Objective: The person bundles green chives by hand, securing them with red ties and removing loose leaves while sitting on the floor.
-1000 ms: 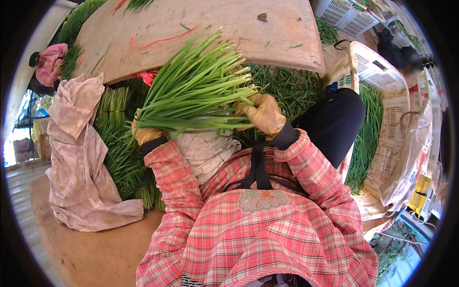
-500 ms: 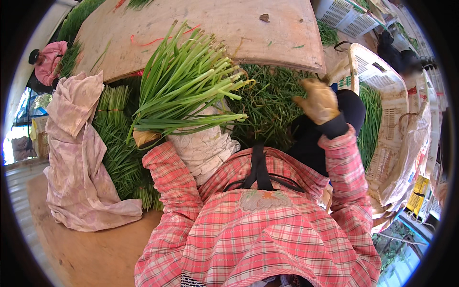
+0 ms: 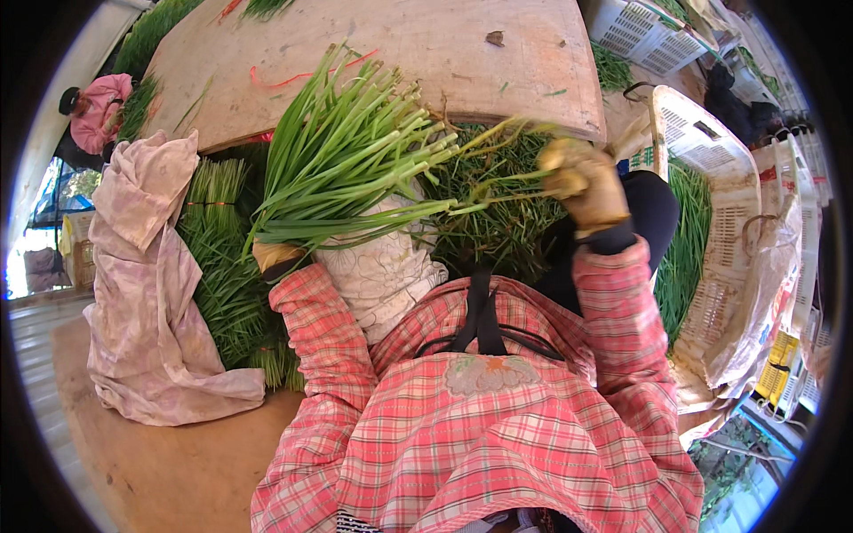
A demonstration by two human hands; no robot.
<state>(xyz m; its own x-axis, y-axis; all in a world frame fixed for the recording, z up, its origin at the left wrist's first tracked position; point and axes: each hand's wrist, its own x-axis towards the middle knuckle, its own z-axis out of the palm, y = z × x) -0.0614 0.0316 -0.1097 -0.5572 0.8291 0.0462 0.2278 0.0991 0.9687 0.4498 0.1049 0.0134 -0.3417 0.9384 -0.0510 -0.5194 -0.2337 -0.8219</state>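
A loose bunch of garlic chives lies across my left forearm and lap, its pale cut ends pointing right. My left hand, in a tan glove, is closed around the bunch's leafy end, its fingers mostly hidden under the leaves. To the right, my gloved right hand is closed on a few thin yellowish leaves, which stretch from its fingers toward the cut ends. Motion blurs those fingers. Beneath and between the hands lies a heap of loose green leaves.
A wooden board spans the far side, with red string on it. Tied chive bundles lie at left beside a draped pale cloth. A white plastic crate holding greens stands at right. Another person sits far left.
My right hand was held apart with its fingers spread; now it is closed on yellowish leaves at the cut ends. My left hand still holds the bunch.
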